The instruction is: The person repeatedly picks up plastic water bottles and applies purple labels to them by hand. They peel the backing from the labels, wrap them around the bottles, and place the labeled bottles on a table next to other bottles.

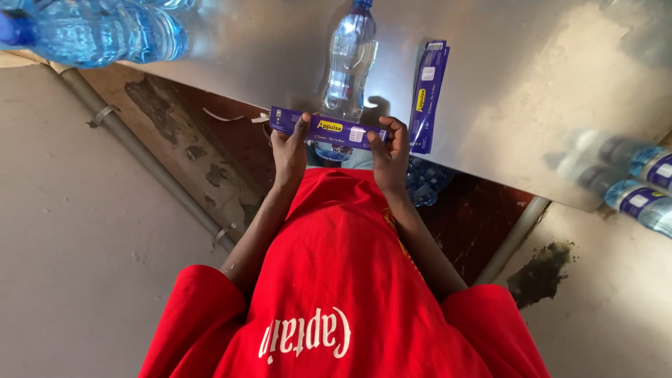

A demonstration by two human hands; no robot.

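Both hands, left hand (pixel 290 150) and right hand (pixel 392 150), pinch a purple label strip (pixel 327 129) flat by its ends, just near of a bare clear bottle (pixel 348 64). Apparently unlabelled yet; spare labels (pixel 427 94) lie right.

Label strip (pixel 327 129) before bottle (pixel 348 66) on table (pixel 518 105); label stack (pixel 427 94) right.

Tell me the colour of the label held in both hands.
The label is purple with a yellow patch, seen in the head view.
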